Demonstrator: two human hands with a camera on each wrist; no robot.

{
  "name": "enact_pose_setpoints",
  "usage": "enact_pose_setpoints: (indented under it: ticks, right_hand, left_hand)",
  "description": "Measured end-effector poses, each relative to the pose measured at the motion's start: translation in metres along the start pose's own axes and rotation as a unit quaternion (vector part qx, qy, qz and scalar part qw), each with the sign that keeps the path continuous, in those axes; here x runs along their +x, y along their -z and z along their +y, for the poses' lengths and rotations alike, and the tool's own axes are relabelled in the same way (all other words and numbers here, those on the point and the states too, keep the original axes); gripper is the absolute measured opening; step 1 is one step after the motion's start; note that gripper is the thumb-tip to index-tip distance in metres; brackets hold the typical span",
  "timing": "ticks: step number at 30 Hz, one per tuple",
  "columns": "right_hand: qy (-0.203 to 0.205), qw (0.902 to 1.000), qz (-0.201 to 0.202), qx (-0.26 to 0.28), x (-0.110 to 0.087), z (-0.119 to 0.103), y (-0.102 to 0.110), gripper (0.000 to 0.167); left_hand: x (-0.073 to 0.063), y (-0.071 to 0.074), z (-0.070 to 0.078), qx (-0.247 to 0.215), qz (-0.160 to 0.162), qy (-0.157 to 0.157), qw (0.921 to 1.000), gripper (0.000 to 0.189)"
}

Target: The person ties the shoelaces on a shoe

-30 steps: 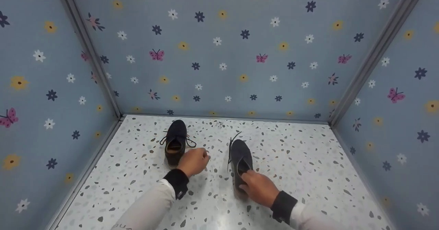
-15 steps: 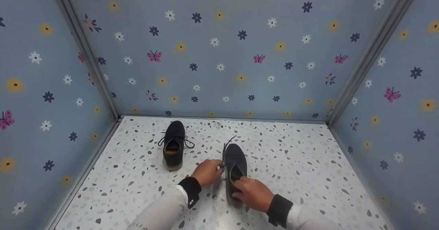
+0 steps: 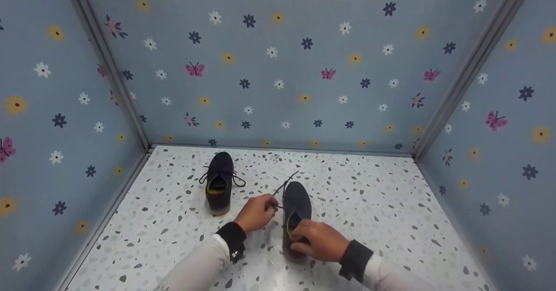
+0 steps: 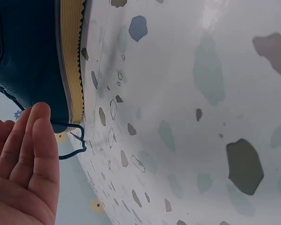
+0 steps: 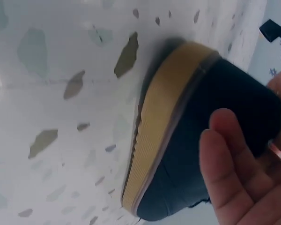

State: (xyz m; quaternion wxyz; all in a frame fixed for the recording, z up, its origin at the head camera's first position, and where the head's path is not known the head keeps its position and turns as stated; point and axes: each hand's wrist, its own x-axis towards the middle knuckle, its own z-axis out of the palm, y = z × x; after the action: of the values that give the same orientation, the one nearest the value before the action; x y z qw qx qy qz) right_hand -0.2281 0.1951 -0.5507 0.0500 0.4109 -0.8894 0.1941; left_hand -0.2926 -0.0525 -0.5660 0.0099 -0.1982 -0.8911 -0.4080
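Note:
A dark blue shoe (image 3: 298,200) with a tan ridged sole stands on the floor, its toe toward the back wall. My left hand (image 3: 257,213) is at its left side and pinches the loose shoelace (image 3: 286,182); in the left wrist view a loop of that lace (image 4: 80,149) hangs beyond the fingers, and the thumb's hold is partly hidden. With thumb and fingers at the heel opening, my right hand (image 3: 322,240) grips the same shoe. The right wrist view shows the heel (image 5: 234,93) close up, with two fingertips beside it.
To the left stands the matching shoe (image 3: 220,173), its lace tied in a bow. Blue flowered panels (image 3: 278,65) wall in the speckled white floor (image 3: 365,204) at the back and on both sides. Grey metal strips (image 3: 460,65) run along the corners.
My left hand has moved right, from beside the tied shoe to the other shoe's lace, then drawn the lace slightly left. The gripped shoe has shifted a little left and nearer.

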Motion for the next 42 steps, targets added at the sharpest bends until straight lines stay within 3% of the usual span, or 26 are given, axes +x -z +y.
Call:
enact_pose_setpoints:
  ticks: [3, 6, 10, 13, 17, 20, 24, 27, 32, 36, 39, 42]
  right_hand:
    - [-0.028, 0.9990, 0.030, 0.020, 0.006, 0.009, 0.010, 0.024]
    - [-0.095, 0.9930, 0.054, 0.045, 0.016, 0.020, 0.021, 0.021]
    - [-0.204, 0.9733, 0.066, 0.081, 0.031, 0.038, 0.031, 0.020]
    - [-0.261, 0.9586, 0.050, 0.103, 0.042, 0.049, 0.034, 0.028]
    - [-0.294, 0.9464, 0.007, 0.133, 0.055, 0.056, 0.032, 0.039]
    - [-0.299, 0.9436, -0.015, 0.142, 0.061, 0.057, 0.029, 0.034]
    - [-0.303, 0.9418, -0.012, 0.145, 0.066, 0.057, 0.025, 0.020]
    - [-0.324, 0.9297, 0.003, 0.175, 0.066, 0.058, 0.023, 0.018]
    - [-0.362, 0.8916, 0.025, 0.270, 0.062, 0.063, 0.020, 0.018]
    - [-0.375, 0.8442, 0.055, 0.379, 0.058, 0.067, 0.016, 0.021]
    - [-0.383, 0.8034, 0.079, 0.449, 0.054, 0.070, 0.012, 0.032]
    - [-0.386, 0.7734, 0.096, 0.494, 0.051, 0.072, 0.008, 0.039]
  left_hand:
    - [0.000, 0.000, 0.001, -0.022, -0.006, 0.003, 0.9997, 0.019]
    - [0.001, -0.001, 0.001, -0.050, -0.024, 0.014, 0.9983, 0.019]
    - [0.001, -0.003, 0.002, -0.050, -0.045, 0.029, 0.9973, 0.018]
    - [0.002, -0.005, 0.002, -0.039, -0.051, 0.033, 0.9974, 0.023]
    - [0.002, -0.010, 0.003, -0.046, -0.062, 0.038, 0.9963, 0.030]
    - [0.001, -0.013, 0.004, -0.060, -0.070, 0.039, 0.9950, 0.032]
    - [-0.001, -0.017, 0.005, -0.075, -0.067, 0.033, 0.9944, 0.034]
    - [-0.003, -0.019, 0.004, -0.077, -0.060, 0.032, 0.9947, 0.036]
    - [-0.005, -0.022, 0.002, -0.072, -0.052, 0.044, 0.9951, 0.038]
    - [-0.007, -0.023, 0.002, -0.061, -0.051, 0.052, 0.9954, 0.036]
    - [-0.007, -0.022, 0.001, -0.055, -0.048, 0.052, 0.9960, 0.033]
    - [-0.008, -0.021, 0.001, -0.057, -0.040, 0.047, 0.9965, 0.031]
